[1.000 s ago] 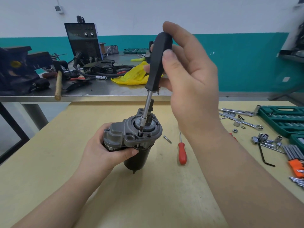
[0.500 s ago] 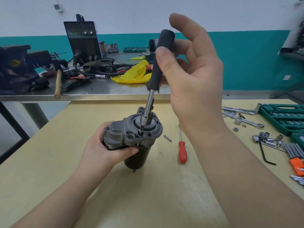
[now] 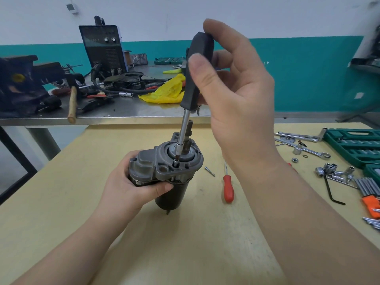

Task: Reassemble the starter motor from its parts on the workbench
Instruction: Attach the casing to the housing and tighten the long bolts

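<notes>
The starter motor [image 3: 164,167] stands upright on the wooden workbench [image 3: 61,202], grey end housing on top, black cylindrical body below. My left hand [image 3: 131,182] grips its left side just under the housing. My right hand [image 3: 232,95] holds the black handle of a screwdriver [image 3: 197,75] between thumb and fingers. The driver's steel shaft slants down to a bolt head [image 3: 176,162] in the housing flange, beside the protruding shaft. A loose bolt [image 3: 209,171] lies on the bench to the motor's right.
A red-handled screwdriver [image 3: 228,189] lies right of the motor. Sockets [image 3: 331,169], wrenches [image 3: 312,151], a hex key [image 3: 331,190] and a green tool case [image 3: 357,145] fill the bench's right side. Behind stands a steel table [image 3: 123,114] with a welder, vise, hammer and yellow bag.
My right hand's fingers have shifted around the screwdriver handle, regripping it with the tip staying on the bolt. My left hand and the motor have held still.
</notes>
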Available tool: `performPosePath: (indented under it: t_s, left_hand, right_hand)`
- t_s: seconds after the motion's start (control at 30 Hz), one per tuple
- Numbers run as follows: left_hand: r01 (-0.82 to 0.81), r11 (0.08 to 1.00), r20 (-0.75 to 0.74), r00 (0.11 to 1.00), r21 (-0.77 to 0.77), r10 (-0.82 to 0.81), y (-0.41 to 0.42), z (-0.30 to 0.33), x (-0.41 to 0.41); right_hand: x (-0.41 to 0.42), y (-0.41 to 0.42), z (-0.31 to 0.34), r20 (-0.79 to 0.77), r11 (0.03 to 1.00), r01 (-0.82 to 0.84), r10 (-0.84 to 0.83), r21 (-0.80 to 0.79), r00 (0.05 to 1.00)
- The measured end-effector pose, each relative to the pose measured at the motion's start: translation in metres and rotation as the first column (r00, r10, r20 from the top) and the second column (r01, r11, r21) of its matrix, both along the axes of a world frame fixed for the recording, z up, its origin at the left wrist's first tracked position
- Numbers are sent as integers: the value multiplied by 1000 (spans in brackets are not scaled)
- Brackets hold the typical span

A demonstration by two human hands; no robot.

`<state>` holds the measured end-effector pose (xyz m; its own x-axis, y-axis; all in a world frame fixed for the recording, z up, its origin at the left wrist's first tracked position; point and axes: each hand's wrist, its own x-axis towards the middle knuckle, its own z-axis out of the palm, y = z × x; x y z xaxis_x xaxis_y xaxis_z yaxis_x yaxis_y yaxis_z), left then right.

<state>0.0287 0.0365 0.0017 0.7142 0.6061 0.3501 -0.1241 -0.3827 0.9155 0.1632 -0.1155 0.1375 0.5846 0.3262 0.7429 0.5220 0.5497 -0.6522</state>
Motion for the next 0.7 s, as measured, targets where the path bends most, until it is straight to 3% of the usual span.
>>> performPosePath:
  t_s: [0.17, 0.33, 0.5, 0.7]
  left_hand:
    - [-3, 1000, 0, 1000, -12, 3, 0, -1, 1]
    - [0, 1000, 6, 1000, -16, 0, 0, -1, 1]
    - [2, 1000, 5, 1000, -22, -2, 1, -2, 0]
    - [-3, 1000, 10, 1000, -21, 3, 2, -3, 1]
  right_hand:
    - [-1, -3, -1, -52, 998, -56, 56, -3, 997]
    - [-2, -3, 2, 11, 998, 68, -68, -15, 998]
    - [-2, -4, 0, -62, 998, -59, 59, 3, 996]
    - [-3, -3, 2, 23, 998, 69, -69, -7, 997]
